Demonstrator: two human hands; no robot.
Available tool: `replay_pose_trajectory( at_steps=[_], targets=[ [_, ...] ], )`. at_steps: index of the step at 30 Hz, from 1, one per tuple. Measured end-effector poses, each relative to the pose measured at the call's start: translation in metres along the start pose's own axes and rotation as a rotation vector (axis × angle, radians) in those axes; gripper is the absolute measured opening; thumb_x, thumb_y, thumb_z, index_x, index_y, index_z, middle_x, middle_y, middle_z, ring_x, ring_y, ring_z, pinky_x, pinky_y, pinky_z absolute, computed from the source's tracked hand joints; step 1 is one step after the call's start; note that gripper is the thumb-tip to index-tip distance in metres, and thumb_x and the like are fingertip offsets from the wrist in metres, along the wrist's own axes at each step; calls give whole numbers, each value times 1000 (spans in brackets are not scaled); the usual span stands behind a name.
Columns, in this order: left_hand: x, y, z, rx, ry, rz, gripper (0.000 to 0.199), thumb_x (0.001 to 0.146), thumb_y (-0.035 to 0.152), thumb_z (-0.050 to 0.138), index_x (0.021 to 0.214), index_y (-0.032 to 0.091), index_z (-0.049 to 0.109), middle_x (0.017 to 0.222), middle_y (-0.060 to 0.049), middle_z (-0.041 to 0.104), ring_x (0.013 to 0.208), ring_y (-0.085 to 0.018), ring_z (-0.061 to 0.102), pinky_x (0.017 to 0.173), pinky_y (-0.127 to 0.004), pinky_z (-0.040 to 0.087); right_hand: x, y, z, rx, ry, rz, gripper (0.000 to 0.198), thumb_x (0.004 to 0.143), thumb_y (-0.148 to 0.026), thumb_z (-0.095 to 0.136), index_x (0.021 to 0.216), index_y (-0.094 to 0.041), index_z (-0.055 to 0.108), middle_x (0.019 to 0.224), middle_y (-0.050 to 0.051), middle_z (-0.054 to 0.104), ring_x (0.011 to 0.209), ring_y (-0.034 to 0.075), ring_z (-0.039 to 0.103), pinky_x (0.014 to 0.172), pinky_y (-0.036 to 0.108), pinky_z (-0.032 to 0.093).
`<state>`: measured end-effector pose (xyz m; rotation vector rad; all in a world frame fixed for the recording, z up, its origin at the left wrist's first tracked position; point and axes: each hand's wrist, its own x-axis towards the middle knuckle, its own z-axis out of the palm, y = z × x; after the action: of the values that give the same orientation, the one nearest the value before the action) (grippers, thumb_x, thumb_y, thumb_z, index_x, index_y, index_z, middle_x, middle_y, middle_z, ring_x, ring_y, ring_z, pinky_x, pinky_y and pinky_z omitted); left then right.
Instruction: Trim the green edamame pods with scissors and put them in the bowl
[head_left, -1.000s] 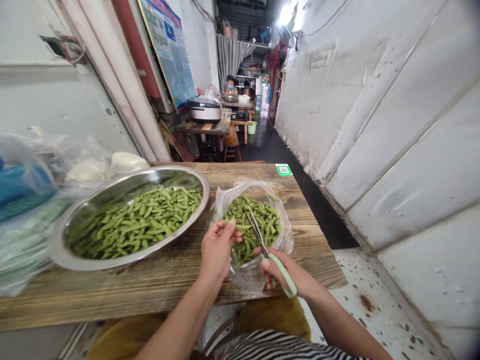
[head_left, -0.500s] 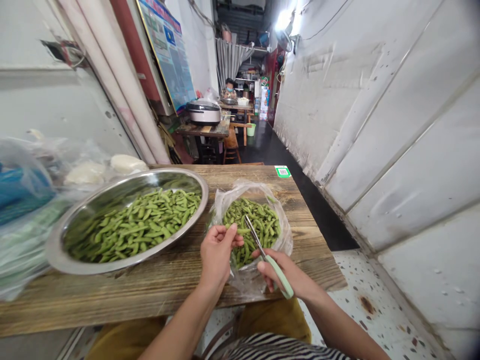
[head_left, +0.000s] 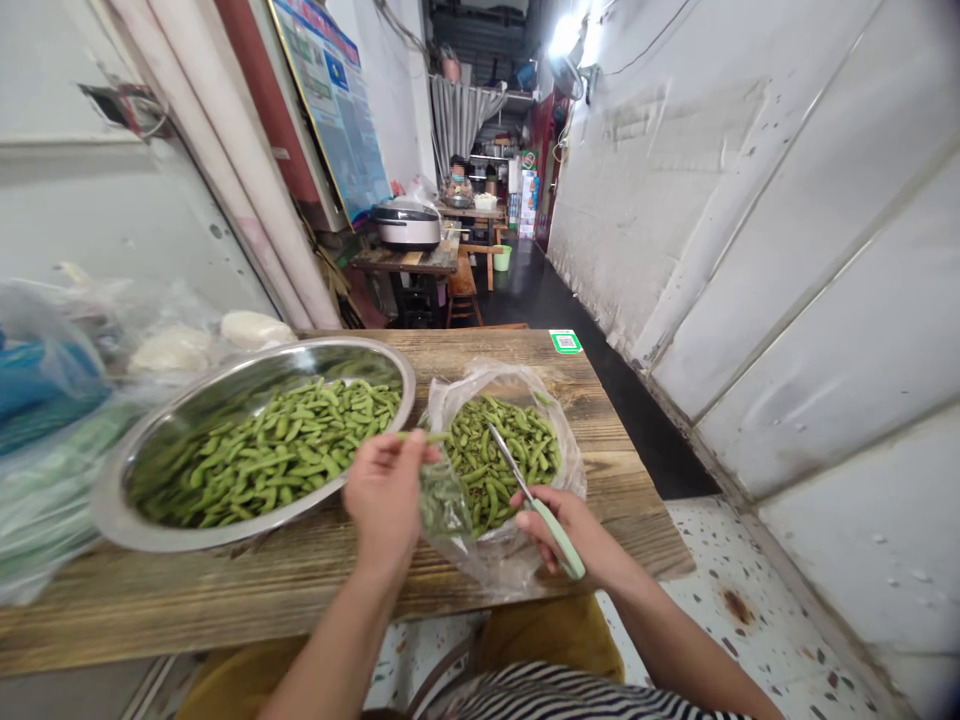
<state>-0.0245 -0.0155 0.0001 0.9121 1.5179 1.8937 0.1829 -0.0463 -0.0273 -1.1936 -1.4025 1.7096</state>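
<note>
Left hand (head_left: 386, 500), fingers pinching pod (head_left: 435, 437); right hand (head_left: 581, 522), fingers closed round scissors (head_left: 556, 537). I judge careless dip of blades (head_left: 510, 460) could nick bag (head_left: 574, 468) beneath.

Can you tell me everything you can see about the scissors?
The scissors have slim, shiny blades that look like metal and pale green handles that look like plastic. The blades look closed, or nearly. The right hand holds the handles, covering part of them. The tips point forward and a little left, over the green pods in the clear bag. I can't tell whether they touch the pods.
</note>
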Motion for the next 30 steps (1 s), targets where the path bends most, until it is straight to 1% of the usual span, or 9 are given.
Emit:
replay_pose_trajectory(
  at_steps=[2,3,5,7,10,12,20,24,30],
  targets=[
    [20,10,-14,290,164,319,30,76,38,63,97,17,59,92,-7,66,83,-21,64,81,-39,50,2,2,-5,-28,38,-33,48,73,-55,66,99,-17,55,49,-10,41,34,5,38,32,16,37],
    [27,14,-19,455,167,466,34,76,36,63,104,17,60,109,-11,63,101,-25,60,90,-43,44,2,4,-8,-43,49,-42,47,75,-55,65,100,-16,54,50,-10,41,35,5,39,33,16,38],
    [28,19,-21,726,86,655,37,76,33,63,109,17,62,129,-15,53,122,-33,44,100,-50,32,3,5,-10,-67,63,-43,48,77,-55,62,104,-16,54,52,-9,42,37,6,40,35,17,40],
    [16,14,-14,880,-120,732,22,81,30,58,99,20,67,120,-12,61,119,-32,47,102,-53,25,3,6,-11,-76,69,-40,50,78,-56,61,106,-16,53,53,-9,42,39,7,42,35,18,40],
    [-10,-6,1,1030,-493,698,15,83,25,55,79,22,69,90,-6,70,98,-27,57,100,-55,19,1,7,-10,-71,57,-49,50,78,-56,61,107,-16,53,54,-8,42,40,7,41,37,18,40],
    [-21,-17,7,1097,-611,654,13,81,23,57,73,22,68,84,-6,71,95,-27,58,99,-55,18,-1,8,-10,-81,37,-44,49,78,-56,61,106,-17,53,55,-8,42,40,7,40,37,18,38],
    [-16,-11,7,849,-573,522,14,85,31,56,87,26,69,92,-3,74,91,-21,63,95,-47,21,-7,1,-12,-368,-71,-112,46,82,-54,58,104,-14,57,65,-4,45,53,9,42,49,20,36],
    [-22,-9,7,791,-594,577,13,86,28,57,85,27,70,87,0,74,89,-19,63,94,-45,21,-10,-9,-9,-478,-78,-187,45,82,-53,59,102,-12,60,68,-2,47,60,10,42,54,20,36],
    [-27,-11,7,769,-594,675,14,85,23,57,85,27,70,84,0,73,89,-19,62,95,-46,22,-10,-7,-7,-437,-57,-124,43,82,-54,59,97,-14,60,59,-5,45,48,7,39,44,18,30]
  ],
)
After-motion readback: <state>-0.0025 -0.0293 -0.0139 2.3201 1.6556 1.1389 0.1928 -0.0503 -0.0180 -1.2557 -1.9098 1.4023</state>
